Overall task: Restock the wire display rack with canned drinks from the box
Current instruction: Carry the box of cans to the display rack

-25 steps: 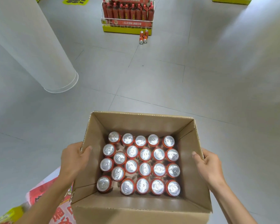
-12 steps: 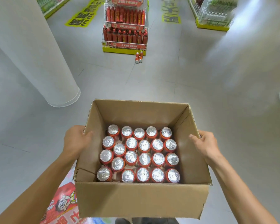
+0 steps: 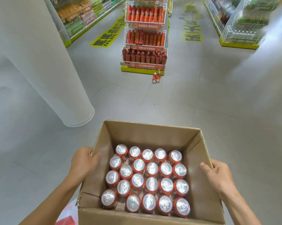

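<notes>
The cardboard box (image 3: 146, 132) is hiding the fingers of the left hand (image 3: 83, 161) and the right hand (image 3: 221, 174) behind its side walls; only the thumbs are showing inside. The box's near wall is running off the bottom edge. The cans (image 3: 146, 179) are showing lids only, their labels hidden. The wire display rack (image 3: 145, 38) is being cut off at the top, its signs too small to read. The right-hand shelves (image 3: 244, 26) are blurring.

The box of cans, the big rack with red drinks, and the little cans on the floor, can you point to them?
box (image 3: 146, 132): head view, inside of the far cardboard wall.
wire rack (image 3: 144, 52): head view, bottom shelf's front.
loose cans (image 3: 156, 77): head view, middle of the cluster on the floor.
</notes>
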Motion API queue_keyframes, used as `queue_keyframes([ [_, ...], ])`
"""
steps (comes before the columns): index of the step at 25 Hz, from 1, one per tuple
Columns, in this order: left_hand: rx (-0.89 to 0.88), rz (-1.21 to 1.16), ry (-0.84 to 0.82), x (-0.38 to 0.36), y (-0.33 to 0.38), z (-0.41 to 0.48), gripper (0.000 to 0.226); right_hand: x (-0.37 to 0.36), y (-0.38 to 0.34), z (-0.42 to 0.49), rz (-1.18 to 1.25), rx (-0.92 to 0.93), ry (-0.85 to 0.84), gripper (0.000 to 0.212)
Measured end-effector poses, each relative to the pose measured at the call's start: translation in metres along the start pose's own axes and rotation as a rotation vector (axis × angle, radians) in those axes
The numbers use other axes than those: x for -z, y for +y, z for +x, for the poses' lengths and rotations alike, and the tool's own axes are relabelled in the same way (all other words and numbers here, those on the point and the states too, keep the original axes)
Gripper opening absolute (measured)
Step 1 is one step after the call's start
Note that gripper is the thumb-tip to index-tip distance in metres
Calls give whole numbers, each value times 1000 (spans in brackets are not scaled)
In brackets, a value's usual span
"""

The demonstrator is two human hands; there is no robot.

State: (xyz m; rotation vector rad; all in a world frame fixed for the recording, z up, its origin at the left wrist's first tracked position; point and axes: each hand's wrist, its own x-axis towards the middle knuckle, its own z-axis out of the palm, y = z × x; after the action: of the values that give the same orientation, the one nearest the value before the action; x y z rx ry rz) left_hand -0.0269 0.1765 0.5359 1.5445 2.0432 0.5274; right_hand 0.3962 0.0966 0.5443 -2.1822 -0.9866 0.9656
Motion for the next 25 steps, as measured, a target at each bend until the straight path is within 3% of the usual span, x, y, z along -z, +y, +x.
queue_keyframes([
  [7, 49, 19, 49, 1, 66, 115, 54, 8, -96, 137, -52, 101, -36, 31],
  [25, -33, 43, 37, 3, 206, 576, 41, -81, -344, 487, 9, 22, 56, 33],
])
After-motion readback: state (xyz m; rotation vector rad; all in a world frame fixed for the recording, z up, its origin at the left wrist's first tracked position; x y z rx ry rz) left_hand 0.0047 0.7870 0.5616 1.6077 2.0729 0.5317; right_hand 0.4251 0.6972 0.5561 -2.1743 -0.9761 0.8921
